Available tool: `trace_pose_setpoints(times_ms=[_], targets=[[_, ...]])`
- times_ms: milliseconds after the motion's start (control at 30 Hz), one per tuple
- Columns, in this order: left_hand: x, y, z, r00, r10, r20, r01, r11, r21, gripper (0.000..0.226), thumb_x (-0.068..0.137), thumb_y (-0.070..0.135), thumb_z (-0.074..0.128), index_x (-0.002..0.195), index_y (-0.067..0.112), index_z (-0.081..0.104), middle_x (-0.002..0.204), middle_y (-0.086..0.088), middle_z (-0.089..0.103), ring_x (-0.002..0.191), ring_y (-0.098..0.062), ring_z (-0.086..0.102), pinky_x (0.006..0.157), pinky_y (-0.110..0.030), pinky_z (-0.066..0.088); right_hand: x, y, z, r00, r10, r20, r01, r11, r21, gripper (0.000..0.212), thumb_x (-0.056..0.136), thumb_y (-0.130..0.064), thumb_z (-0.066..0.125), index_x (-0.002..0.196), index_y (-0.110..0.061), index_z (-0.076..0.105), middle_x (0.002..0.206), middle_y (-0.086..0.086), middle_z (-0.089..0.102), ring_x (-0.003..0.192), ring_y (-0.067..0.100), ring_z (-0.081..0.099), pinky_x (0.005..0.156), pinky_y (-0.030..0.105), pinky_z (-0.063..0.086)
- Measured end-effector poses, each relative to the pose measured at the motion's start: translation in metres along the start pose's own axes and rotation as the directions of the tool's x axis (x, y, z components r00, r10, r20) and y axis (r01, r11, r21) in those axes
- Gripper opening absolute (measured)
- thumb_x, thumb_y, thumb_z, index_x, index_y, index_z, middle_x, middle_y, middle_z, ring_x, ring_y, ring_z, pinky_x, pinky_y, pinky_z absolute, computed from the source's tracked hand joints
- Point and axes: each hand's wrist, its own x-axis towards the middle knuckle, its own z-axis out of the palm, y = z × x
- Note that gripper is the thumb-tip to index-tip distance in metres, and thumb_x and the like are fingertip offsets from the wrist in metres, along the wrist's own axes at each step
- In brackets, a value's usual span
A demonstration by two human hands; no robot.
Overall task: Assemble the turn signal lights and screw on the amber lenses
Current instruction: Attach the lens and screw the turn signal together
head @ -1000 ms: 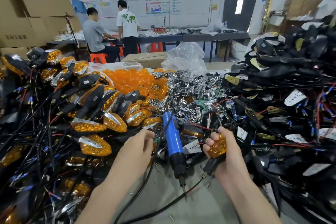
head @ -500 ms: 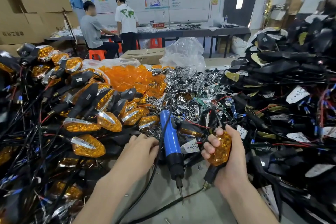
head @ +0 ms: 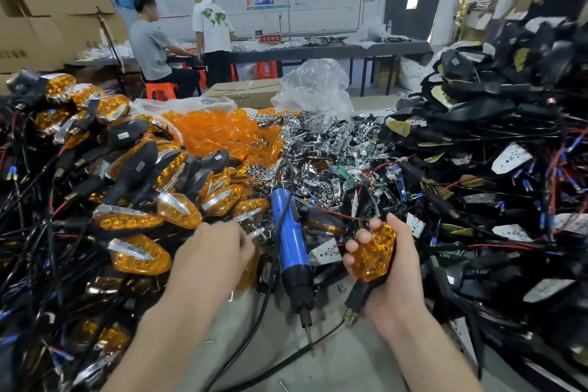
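Fingers of my right hand: curled round one turn signal light. Its amber lens faces up at me. The black stem points down out of the palm, and a thin lead trails from it onto the counter.

Fingers of my left hand: bent down into the parts heap just left of the tool. A small pale-and-green piece shows at the tips, but it is blurred, so I cannot tell whether it is pinched or only touched.

Head view, remaining stock:
- Electric screwdriver: blue body, black nose, lying on the counter between my hands with the bit toward me. Nobody holds it.
- Finished lights: heaped at left, tangled in their leads.
- Loose lenses: orange, in a clear bag behind that heap.
- Chrome reflectors: centre back.
- Black housings: wired, stacked high at right.

Handling, my judgement: the held light is stiff moulded plastic and should be light. The lens looks glossy, so it is probably slippery, and it is likely to scratch or to crack under an overdriven screw. I would grip across the black housing sides with the lens up and fingers clear of the screw point. The stem offers a second hold. The lead may snag in the heaps.
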Motion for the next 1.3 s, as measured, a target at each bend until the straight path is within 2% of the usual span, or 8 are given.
trace_pose_setpoints(times_ms=[100,167,233,400,700,833,1033,1300], targets=[[-0.008,0.009,-0.013,0.992,-0.033,-0.124,-0.015,0.930,-0.366,0.007,0.098,0.034,0.055,0.094,0.032,0.060,0.077,0.016,0.064,0.067,0.005,0.063,0.052,-0.009,0.048,0.000,0.001,0.001,1.000,0.002,0.004,-0.002,1.000,-0.014,0.033,0.096,-0.042,0.057,0.071,-0.023,0.065,0.069,0.000,0.057,0.059,0.019,0.060,0.052,0.028,0.052],[-0.019,0.032,-0.013,0.993,0.042,-0.113,-0.107,0.744,-0.660,0.007,0.095,0.030,0.062,0.092,0.035,0.064,0.081,0.021,0.069,0.078,0.012,0.063,0.065,-0.005,0.048,0.001,0.001,0.001,1.000,0.000,-0.008,-0.001,1.000,-0.022,0.035,0.097,-0.043,0.057,0.071,-0.022,0.066,0.071,0.001,0.060,0.062,0.021,0.063,0.056,0.030,0.056],[-0.032,0.057,-0.003,0.986,0.141,-0.089,-0.156,0.597,-0.787,0.009,0.093,0.026,0.065,0.093,0.034,0.069,0.086,0.025,0.071,0.082,0.008,0.065,0.072,-0.009,0.049,0.002,0.002,0.001,1.000,-0.007,-0.030,0.006,1.000,-0.019,0.036,0.098,-0.044,0.057,0.070,-0.022,0.067,0.073,0.002,0.064,0.065,0.022,0.068,0.059,0.031,0.059],[-0.048,0.085,0.031,0.972,0.202,-0.120,-0.208,0.499,-0.841,0.014,0.093,0.023,0.067,0.099,0.035,0.071,0.091,0.026,0.071,0.085,0.006,0.066,0.070,-0.003,0.044,0.004,0.003,-0.001,0.997,-0.020,-0.072,0.015,0.997,-0.080,0.034,0.092,-0.048,0.062,0.067,-0.028,0.070,0.083,-0.001,0.073,0.077,0.018,0.073,0.070,0.032,0.059],[-0.041,0.085,0.043,0.964,0.209,-0.164,-0.247,0.481,-0.841,0.011,0.093,0.030,0.066,0.099,0.038,0.071,0.101,0.032,0.069,0.094,0.010,0.065,0.074,-0.003,0.045,0.006,0.002,-0.001,0.995,-0.011,-0.098,0.000,0.993,-0.117,0.030,0.091,-0.050,0.065,0.070,-0.028,0.069,0.086,-0.001,0.073,0.082,0.020,0.072,0.086,0.039,0.055],[-0.041,0.085,0.045,0.962,0.235,-0.136,-0.236,0.477,-0.846,0.011,0.093,0.026,0.068,0.098,0.035,0.072,0.098,0.026,0.071,0.093,0.004,0.067,0.077,-0.012,0.051,0.006,0.000,0.003,0.994,-0.025,-0.109,0.012,0.993,-0.119,0.033,0.095,-0.046,0.061,0.070,-0.025,0.066,0.080,0.000,0.071,0.073,0.020,0.072,0.073,0.035,0.058],[-0.044,0.085,0.046,0.962,0.230,-0.150,-0.248,0.495,-0.833,0.015,0.092,0.023,0.069,0.099,0.036,0.073,0.099,0.025,0.070,0.092,0.005,0.065,0.076,-0.004,0.044,0.007,0.000,0.004,0.992,-0.024,-0.123,0.005,0.989,-0.150,0.038,0.097,-0.044,0.059,0.063,-0.028,0.066,0.068,-0.005,0.061,0.058,0.014,0.059,0.068,0.034,0.053],[-0.046,0.081,0.045,0.946,0.294,-0.137,-0.276,0.508,-0.816,0.023,0.096,0.028,0.063,0.107,0.047,0.068,0.102,0.020,0.067,0.095,-0.001,0.065,0.076,-0.008,0.045,0.006,-0.002,0.005,0.993,0.005,-0.120,-0.022,0.990,-0.138,0.034,0.096,-0.047,0.059,0.068,-0.027,0.063,0.066,-0.006,0.056,0.054,0.014,0.056,0.055,0.030,0.054]])
